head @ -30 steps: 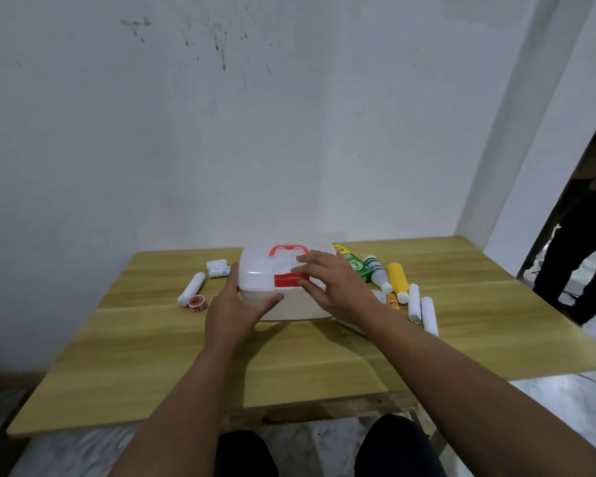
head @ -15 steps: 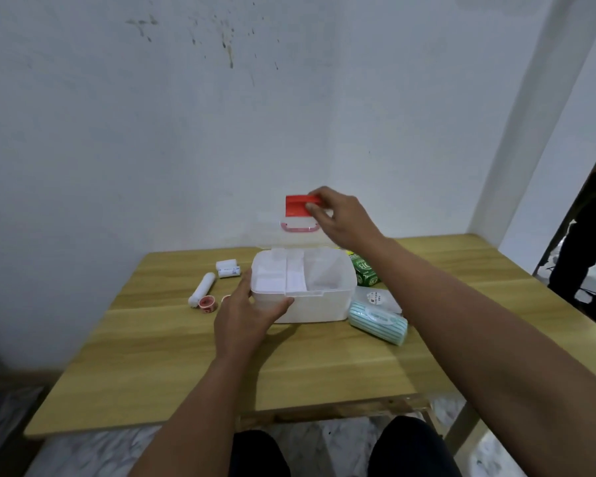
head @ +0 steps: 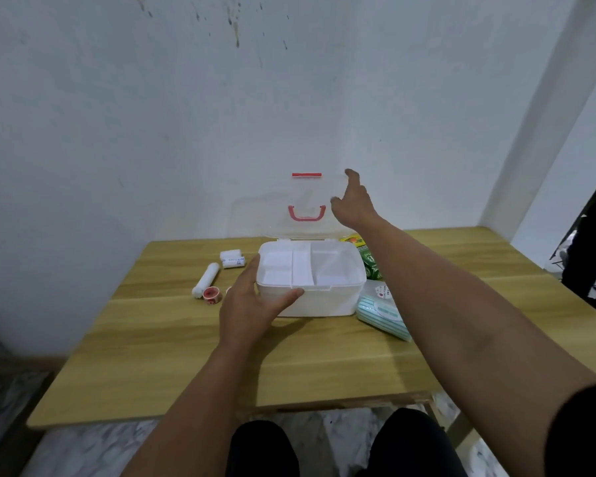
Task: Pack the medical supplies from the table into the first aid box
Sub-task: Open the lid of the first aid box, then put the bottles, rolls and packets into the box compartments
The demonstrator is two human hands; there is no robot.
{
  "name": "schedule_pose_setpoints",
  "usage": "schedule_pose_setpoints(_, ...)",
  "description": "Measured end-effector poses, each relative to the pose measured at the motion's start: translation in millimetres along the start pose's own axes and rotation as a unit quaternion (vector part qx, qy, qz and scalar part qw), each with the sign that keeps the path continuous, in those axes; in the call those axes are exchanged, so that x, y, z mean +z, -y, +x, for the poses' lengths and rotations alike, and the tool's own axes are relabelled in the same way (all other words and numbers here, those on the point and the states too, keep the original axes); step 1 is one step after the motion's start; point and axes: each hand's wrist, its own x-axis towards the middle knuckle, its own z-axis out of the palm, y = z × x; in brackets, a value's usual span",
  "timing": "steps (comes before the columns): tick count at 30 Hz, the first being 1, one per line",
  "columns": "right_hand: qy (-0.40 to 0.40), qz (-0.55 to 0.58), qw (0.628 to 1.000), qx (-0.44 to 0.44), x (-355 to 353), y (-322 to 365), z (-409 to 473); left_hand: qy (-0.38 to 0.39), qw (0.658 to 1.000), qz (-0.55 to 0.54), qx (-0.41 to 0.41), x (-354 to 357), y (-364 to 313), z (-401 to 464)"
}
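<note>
Box [head: 312,287] mid-counter, long axis running left to right, open mouth facing up, clear lid [head: 303,204] hinged at the far edge and standing near upright. Left hand [head: 252,304] braced on the box's near-left corner, thumb along the front rim, fingers straight along the left wall, gripping nothing else. Right hand [head: 353,201] raised at the lid's right edge, fingers loosely spread; touching the lid or just clear of it, cannot tell. Supplies split by the box: left of it a white roll [head: 206,280] with long axis running from near-left to far-right, a small red tape ring [head: 212,295] at its near end, a white packet [head: 232,258] farther back. Right of it a striped pack [head: 383,316] just beside the near-right corner, long axis slanting near-right, a green carton [head: 369,265] against the right wall, partly hidden by the forearm. Judged: lid open, packing not yet begun; left hand nearer the roll and tape, right hand nearer the striped pack once lowered. Counter [head: 152,356] bare wood nearer than the box.
</note>
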Motion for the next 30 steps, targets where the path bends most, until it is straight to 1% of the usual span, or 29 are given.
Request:
schedule_pose_setpoints(2, 0.021, 0.034, 0.998, 0.043, 1, -7, 2, 0.012, 1.0, -0.013, 0.001, 0, -2, 4)
schedule_pose_setpoints(8, 0.058, 0.095, 0.984, 0.136, 11, -30, 1, -0.001, 1.0, -0.012, -0.014, -2, -3, 4)
schedule_pose_setpoints(14, 0.064, 0.108, 0.98, 0.155, 17, -43, 0, -0.023, 0.999, 0.018, -0.011, 0, -7, 2)
schedule_pose_setpoints(17, 0.063, 0.049, 0.986, 0.144, 10, -48, -1, -0.032, 0.999, 0.03, 0.0, 2, -8, 1)
schedule_pose_setpoints(19, 0.032, -0.008, 0.994, 0.106, 2, -54, -3, -0.033, 0.999, 0.035, -0.004, 3, -8, 1)
schedule_pose_setpoints(21, 0.021, -0.087, 0.993, 0.071, -7, -58, -13, -0.032, 0.999, 0.034, -0.009, 3, -8, 1)
schedule_pose_setpoints(23, 0.04, -0.162, 0.985, 0.048, -9, -66, -19, -0.032, 0.999, 0.031, -0.007, 3, -9, 1)
schedule_pose_setpoints(26, 0.09, -0.247, 0.964, 0.042, -8, -77, -24, -0.032, 0.999, 0.036, -0.011, 4, -9, 1)
schedule_pose_setpoints(28, 0.105, -0.278, 0.954, 0.034, -7, -80, -31, -0.031, 0.999, 0.042, -0.016, 4, -7, 1)
schedule_pose_setpoints(30, 0.098, -0.293, 0.951, 0.03, -6, -81, -34, -0.026, 0.999, 0.034, -0.012, 3, -7, 1)
